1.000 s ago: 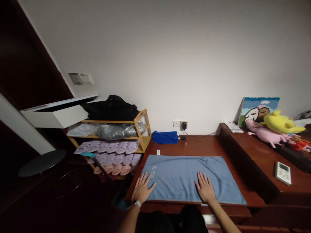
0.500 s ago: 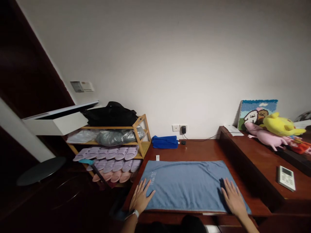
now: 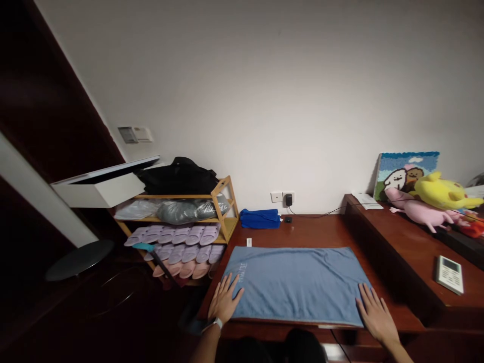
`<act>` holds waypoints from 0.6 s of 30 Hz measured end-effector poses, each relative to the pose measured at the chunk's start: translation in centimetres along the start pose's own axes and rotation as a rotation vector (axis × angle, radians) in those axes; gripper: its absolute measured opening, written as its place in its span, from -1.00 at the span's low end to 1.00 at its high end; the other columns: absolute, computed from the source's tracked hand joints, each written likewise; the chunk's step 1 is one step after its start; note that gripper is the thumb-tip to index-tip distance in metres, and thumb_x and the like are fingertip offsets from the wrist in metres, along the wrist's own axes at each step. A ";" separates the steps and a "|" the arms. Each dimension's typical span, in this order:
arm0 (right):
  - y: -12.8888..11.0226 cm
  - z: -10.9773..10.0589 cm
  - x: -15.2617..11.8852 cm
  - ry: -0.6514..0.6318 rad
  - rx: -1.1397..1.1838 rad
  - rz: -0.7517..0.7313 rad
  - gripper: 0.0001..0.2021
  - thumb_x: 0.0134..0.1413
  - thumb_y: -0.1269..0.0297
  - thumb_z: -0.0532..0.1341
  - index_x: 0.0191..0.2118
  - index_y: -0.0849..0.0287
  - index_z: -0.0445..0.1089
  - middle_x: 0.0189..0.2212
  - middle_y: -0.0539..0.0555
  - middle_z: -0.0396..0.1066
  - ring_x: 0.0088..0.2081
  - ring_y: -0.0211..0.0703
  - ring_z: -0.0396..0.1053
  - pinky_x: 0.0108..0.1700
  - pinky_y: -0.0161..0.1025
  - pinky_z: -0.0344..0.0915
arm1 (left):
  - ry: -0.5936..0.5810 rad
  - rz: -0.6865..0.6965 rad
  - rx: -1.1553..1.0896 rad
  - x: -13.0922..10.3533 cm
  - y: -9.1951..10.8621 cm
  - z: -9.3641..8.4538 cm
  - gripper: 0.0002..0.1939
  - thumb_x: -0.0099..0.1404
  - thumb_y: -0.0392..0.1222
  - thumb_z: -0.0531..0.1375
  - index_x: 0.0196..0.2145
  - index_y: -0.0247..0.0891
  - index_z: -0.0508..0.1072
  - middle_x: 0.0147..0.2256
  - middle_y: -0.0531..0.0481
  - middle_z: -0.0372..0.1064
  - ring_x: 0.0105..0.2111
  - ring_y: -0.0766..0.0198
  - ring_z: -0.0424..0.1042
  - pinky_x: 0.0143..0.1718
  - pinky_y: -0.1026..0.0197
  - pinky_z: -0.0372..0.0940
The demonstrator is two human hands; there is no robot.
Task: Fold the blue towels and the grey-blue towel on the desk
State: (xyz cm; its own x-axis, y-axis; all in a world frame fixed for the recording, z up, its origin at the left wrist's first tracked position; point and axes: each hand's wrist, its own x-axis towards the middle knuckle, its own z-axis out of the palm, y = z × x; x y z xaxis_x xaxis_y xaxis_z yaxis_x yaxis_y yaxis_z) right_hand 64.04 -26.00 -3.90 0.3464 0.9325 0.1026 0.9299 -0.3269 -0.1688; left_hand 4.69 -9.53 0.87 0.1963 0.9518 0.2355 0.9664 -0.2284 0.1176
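Observation:
A blue-grey towel [image 3: 295,285] lies spread out on the dark red wooden table [image 3: 313,233], with light lettering near its left side and some wrinkles at the upper right. My left hand [image 3: 224,297] rests flat over the towel's left edge, fingers spread, a watch on its wrist. At the towel's right edge, my right hand [image 3: 377,312] lies flat with its fingers stretched out. Neither hand grips anything. A small white tag [image 3: 248,242] sticks out beyond the towel's far left corner.
A folded bright blue cloth [image 3: 260,219] lies by the wall. Leftward stands a wooden rack [image 3: 227,222] with several slippers [image 3: 181,234] and a black bag [image 3: 181,176]. On the raised right surface are plush toys [image 3: 440,191] and a white remote-like device [image 3: 449,275]. A charger [image 3: 288,199] trails a cord.
My right hand has shifted right, to the towel's edge, and the towel's near right corner no longer sticks out past it. My left hand stays at the left edge. The view has shifted slightly.

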 end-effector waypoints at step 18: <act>2.0 -2.6 2.6 -0.132 0.105 0.105 -0.15 0.23 -0.15 -0.34 0.47 0.22 0.01 0.47 0.10 -0.04 0.47 0.01 -0.11 0.43 0.05 -0.06 | 0.104 -0.121 -0.150 0.7 -2.6 -2.0 -0.49 0.49 -0.02 -0.10 0.14 -0.21 0.51 0.21 -0.14 0.42 0.22 0.09 0.37 0.28 0.03 0.24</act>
State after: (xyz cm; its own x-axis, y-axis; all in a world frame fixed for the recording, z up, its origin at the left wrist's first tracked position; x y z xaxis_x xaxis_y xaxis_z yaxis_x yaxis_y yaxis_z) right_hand 67.14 -24.64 -1.45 0.4151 0.9084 -0.0495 0.8692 -0.4120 -0.2735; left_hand 2.00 -8.64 2.64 0.0543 0.9497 0.3085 0.9449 -0.1488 0.2917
